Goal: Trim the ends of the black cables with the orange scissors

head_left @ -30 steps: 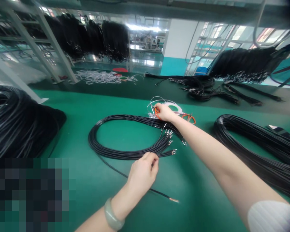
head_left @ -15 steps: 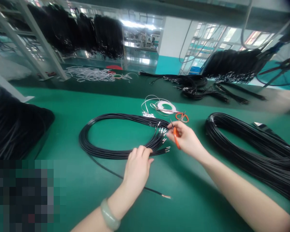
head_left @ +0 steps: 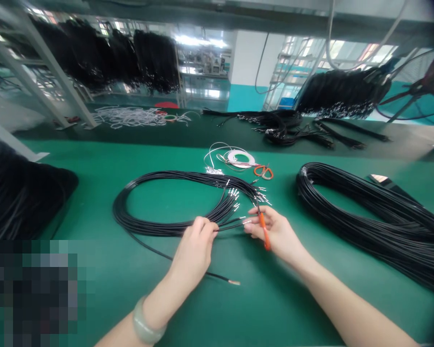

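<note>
A loop of black cables lies on the green mat, its white-tipped ends fanned out at the right. My left hand pinches black cable at the loop's front edge. In my right hand is an orange-handled tool, its dark tip pointing up, and the fingertips meet the white tip of a cable end. One loose cable end with bared copper-coloured strands comes out below my left wrist.
Orange-handled scissors and a white ring-shaped roll lie behind the loop. Another cable coil is at right, a dark cable heap at left. White strands and black cable bundles lie farther back.
My right hand has moved down, away from the fanned ends, to a cable end nearer my left hand. My left hand has closed on the cable. The whole view has shifted slightly.
</note>
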Tool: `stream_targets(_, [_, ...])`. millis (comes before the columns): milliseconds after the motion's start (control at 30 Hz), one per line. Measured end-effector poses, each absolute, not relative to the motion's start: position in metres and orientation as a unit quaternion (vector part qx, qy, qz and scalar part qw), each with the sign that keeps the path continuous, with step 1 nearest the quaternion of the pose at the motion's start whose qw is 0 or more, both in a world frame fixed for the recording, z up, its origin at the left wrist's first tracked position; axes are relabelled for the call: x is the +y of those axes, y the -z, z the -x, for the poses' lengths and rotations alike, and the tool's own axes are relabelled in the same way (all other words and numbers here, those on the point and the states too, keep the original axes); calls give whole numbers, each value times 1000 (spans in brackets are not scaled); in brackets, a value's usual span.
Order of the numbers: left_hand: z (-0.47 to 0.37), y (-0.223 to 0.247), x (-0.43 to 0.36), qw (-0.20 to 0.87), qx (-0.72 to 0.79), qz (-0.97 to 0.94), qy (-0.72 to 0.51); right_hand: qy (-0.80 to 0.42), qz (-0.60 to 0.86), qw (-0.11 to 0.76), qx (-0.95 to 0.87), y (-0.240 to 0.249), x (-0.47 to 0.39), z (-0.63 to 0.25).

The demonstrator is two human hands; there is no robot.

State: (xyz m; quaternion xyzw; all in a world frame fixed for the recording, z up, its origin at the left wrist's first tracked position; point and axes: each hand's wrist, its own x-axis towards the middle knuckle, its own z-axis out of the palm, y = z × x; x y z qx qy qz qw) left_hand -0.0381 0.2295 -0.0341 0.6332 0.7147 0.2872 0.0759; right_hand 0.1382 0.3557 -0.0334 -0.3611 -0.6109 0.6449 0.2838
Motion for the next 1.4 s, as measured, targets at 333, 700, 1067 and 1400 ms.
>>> stream_targets(333, [13, 26, 230, 439, 624, -423, -489, -612, 335, 202, -687, 4, 328, -146])
stream_targets(700, [12, 24, 227, 476, 583, -371, -543, -462, 281, 99, -835, 13, 307, -147])
stream_targets(1067, [12, 28, 225, 484, 566, -374, -553, -408, 277, 78, -867, 16, 308, -145])
stream_targets(1400, [14, 27, 224, 463, 581, -395, -540, -398, 253, 84, -878, 23, 314, -147])
